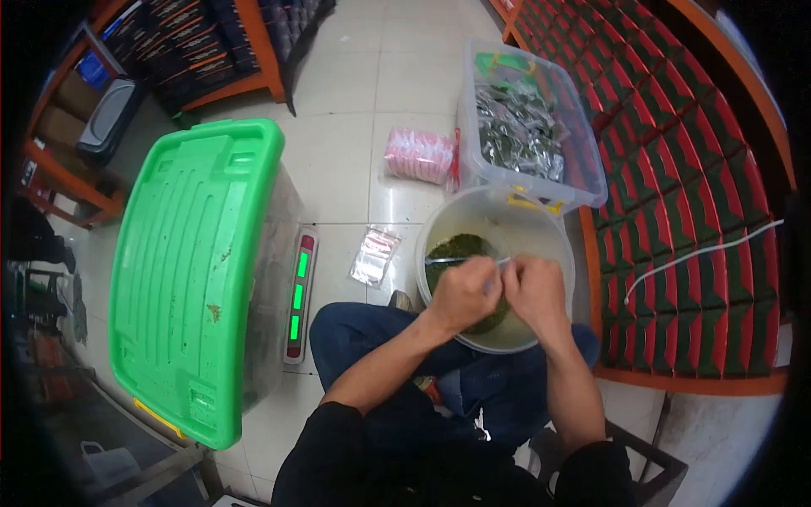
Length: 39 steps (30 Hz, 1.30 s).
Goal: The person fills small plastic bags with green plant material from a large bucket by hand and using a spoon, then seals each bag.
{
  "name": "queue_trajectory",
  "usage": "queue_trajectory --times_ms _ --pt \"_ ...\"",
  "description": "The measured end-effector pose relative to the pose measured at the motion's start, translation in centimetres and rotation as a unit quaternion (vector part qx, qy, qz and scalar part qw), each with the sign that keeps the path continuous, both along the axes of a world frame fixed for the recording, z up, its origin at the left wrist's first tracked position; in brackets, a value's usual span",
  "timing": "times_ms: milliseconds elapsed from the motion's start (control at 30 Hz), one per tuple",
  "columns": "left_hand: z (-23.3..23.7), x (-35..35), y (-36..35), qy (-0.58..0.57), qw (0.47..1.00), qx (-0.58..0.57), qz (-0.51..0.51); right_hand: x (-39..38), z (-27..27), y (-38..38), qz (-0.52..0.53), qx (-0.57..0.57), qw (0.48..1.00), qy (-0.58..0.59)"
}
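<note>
My left hand point(465, 293) and my right hand point(534, 291) are close together over a round whitish tub point(428, 221). Both have their fingers pinched around something small and pale between them, too hidden to name. Inside the tub lies dark green loose material point(460, 246), with a metallic strip, perhaps a utensil handle, across it at the left. Flat clear bags point(375, 256) with red edges lie on the tiles left of the tub. Beyond it stands a clear bin point(583, 182) of filled plastic packets point(519, 127).
A large box with a green lid point(190, 279) stands at the left, beside a scale with green displays point(300, 296). A pink-and-white bundle point(420, 155) lies on the floor ahead. Red and dark green boxes point(676, 203) fill the right-hand rack, crossed by a white cord point(705, 250).
</note>
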<state>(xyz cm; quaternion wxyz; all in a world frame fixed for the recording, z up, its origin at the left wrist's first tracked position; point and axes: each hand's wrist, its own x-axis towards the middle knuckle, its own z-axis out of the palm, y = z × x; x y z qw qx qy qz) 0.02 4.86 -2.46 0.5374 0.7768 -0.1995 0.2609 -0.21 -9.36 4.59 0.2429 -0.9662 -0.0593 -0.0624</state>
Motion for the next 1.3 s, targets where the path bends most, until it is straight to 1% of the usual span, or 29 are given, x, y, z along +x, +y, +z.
queue_trajectory --times_ms 33,100,133,167,200,233,267,300,333,367,433,467,533,567,600,667,733,767,800,833,900,933,1000,1033,1100,1133,1167,1233,1300 --pt "0.1 0.1 0.1 -0.004 0.999 0.005 0.047 0.2 0.4 -0.2 -0.008 -0.003 1.000 0.011" --pt "0.8 0.7 1.4 0.054 0.997 0.000 0.051 0.8 2.1 -0.5 -0.039 0.013 0.997 0.062" --pt "1.3 1.2 2.2 0.053 0.999 -0.003 0.008 1.1 2.4 -0.6 -0.045 0.009 0.996 0.071" --pt "1.7 1.4 2.9 0.054 0.998 -0.007 -0.036 1.1 2.5 -0.5 -0.010 0.026 0.996 0.080" --pt "2.6 1.6 3.4 0.065 0.997 -0.011 -0.043 1.3 2.7 -0.5 0.023 0.045 0.995 0.087" --pt "3.7 2.0 3.7 0.018 0.996 -0.005 -0.092 1.6 3.0 -0.4 0.016 0.041 0.995 0.095" --pt "4.0 2.0 4.1 -0.029 0.990 0.000 -0.141 2.0 3.4 -0.1 0.061 0.035 0.990 0.125" --pt "3.7 2.0 4.5 0.021 0.984 -0.002 -0.175 2.5 3.6 -0.1 0.108 0.030 0.982 0.153" --pt "2.9 2.2 4.7 0.024 0.987 -0.008 -0.160 3.2 2.8 -0.7 0.143 0.062 0.978 0.140" --pt "2.0 2.4 5.0 0.027 0.989 -0.012 -0.142 3.8 2.4 -1.0 0.141 0.060 0.977 0.145" --pt "2.1 3.1 5.8 0.009 0.993 -0.033 -0.110 5.3 1.8 -1.6 0.170 0.297 0.920 0.194" --pt "2.3 3.3 6.2 -0.015 0.996 -0.049 -0.078 6.5 0.8 -2.4 0.147 0.358 0.894 0.226" --pt "2.9 3.3 6.7 0.022 0.996 -0.066 -0.062 8.6 -3.5 -1.5 0.056 0.249 0.945 0.203" --pt "2.9 3.2 6.9 0.061 0.994 -0.081 -0.048 9.8 -6.7 -1.5 0.129 0.114 0.967 0.189" --pt "2.7 3.2 6.8 0.075 0.991 -0.098 -0.057 10.4 -10.6 -1.8 0.199 -0.024 0.965 0.169" --pt "0.6 3.7 6.1 0.069 0.987 -0.128 -0.069 10.7 -19.7 -2.6 0.216 -0.062 0.958 0.178" --pt "0.6 3.8 6.1 0.061 0.983 -0.158 -0.074 11.3 -25.2 -2.1 0.206 -0.048 0.962 0.171" --pt "1.4 3.1 6.1 0.206 0.945 -0.227 -0.111 11.5 -27.6 -1.7 0.196 -0.037 0.965 0.168" --pt "1.8 2.9 6.0 0.346 0.880 -0.292 -0.146 11.6 -29.6 -1.7 0.184 -0.027 0.968 0.167" --pt "1.6 3.4 5.8 0.343 0.880 -0.293 -0.145 11.8 -31.2 -1.7 0.171 -0.018 0.971 0.166" --pt "0.8 3.7 5.5 0.293 0.875 -0.353 -0.156 11.2 -32.9 -1.9 0.136 0.005 0.976 0.172" --pt "0.8 3.8 5.5 0.297 0.873 -0.353 -0.156 11.0 -31.5 -1.5 0.133 0.005 0.975 0.176" --pt "0.9 3.9 5.6 0.289 0.863 -0.383 -0.157 11.0 -29.9 -1.9 0.254 -0.195 0.935 0.155" --pt "0.8 3.8 5.6 0.293 0.860 -0.386 -0.159 10.7 -30.3 -2.1 0.251 -0.196 0.934 0.160" --pt "1.0 4.0 5.8 0.295 0.859 -0.384 -0.167 10.9 -30.7 -2.0 0.236 -0.116 0.946 0.190" --pt "0.8 4.0 5.8 0.294 0.857 -0.384 -0.179 10.4 -29.0 -1.7 0.224 -0.156 0.943 0.189" --pt "0.6 4.0 5.8 0.289 0.859 -0.382 -0.181 10.2 -28.0 -1.2 0.224 -0.155 0.945 0.183" --pt "0.5 3.9 5.7 0.284 0.861 -0.385 -0.173 10.5 -28.5 -0.8 0.192 -0.116 0.966 0.129" --pt "0.4 3.7 6.0 0.283 0.866 -0.378 -0.167 10.8 -29.2 -1.0 0.216 -0.129 0.959 0.131"
